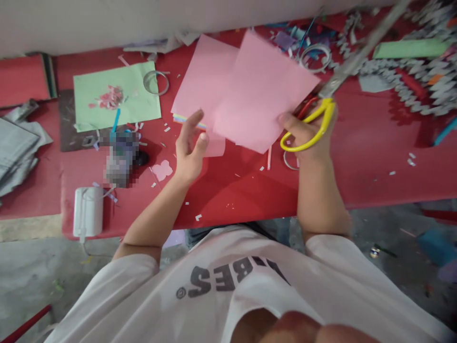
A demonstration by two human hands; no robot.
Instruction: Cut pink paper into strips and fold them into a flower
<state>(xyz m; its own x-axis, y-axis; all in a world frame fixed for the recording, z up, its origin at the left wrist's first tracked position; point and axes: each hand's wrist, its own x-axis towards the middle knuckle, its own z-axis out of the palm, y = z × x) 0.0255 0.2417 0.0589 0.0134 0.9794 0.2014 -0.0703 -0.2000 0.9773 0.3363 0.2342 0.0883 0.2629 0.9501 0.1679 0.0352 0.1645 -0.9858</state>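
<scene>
My right hand (316, 136) grips a pink sheet of paper (264, 90) at its corner between thumb and fingers. Scissors (326, 116) with yellow handles hang on that same hand, their blades pointing up and to the right, away from the sheet. My left hand (191, 150) has its fingers apart and holds nothing. Just beyond it lies a stack of coloured paper (203, 71) with a pink sheet on top and several colours along the near edge. The raised sheet covers part of this stack. A pink flower-shaped cutout (162, 170) rests left of my left hand.
On the red table (235, 195), a green sheet (139, 105) bears pink scraps (111, 97) and a tape roll (156, 83). A white power bank (88, 212) is cabled to a blurred device (122, 159). Grey paper chains (410, 90) fill the back right. Newspapers (17, 147) lie left.
</scene>
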